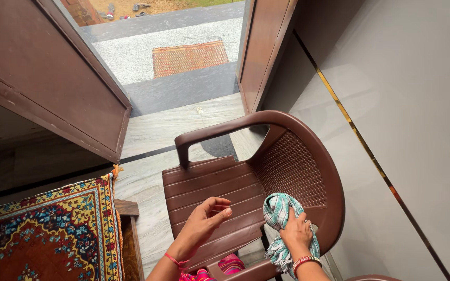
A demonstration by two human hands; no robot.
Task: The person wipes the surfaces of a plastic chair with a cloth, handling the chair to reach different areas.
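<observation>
Right hand (296, 232) clutches a checked cloth (279, 213) against the brown plastic chair (220, 187) — left hand (204, 221) hovers loose, empty.

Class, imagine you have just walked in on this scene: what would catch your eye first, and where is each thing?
First, the brown plastic chair in the middle, with the right hand pressing a green checked cloth against the foot of its backrest. The left hand rests on the seat. At lower left lies a bright patterned rug, and beyond the open door a woven doormat sits outside.

Brown chair (220, 195), teal-and-white checked cloth (282, 213)
</observation>
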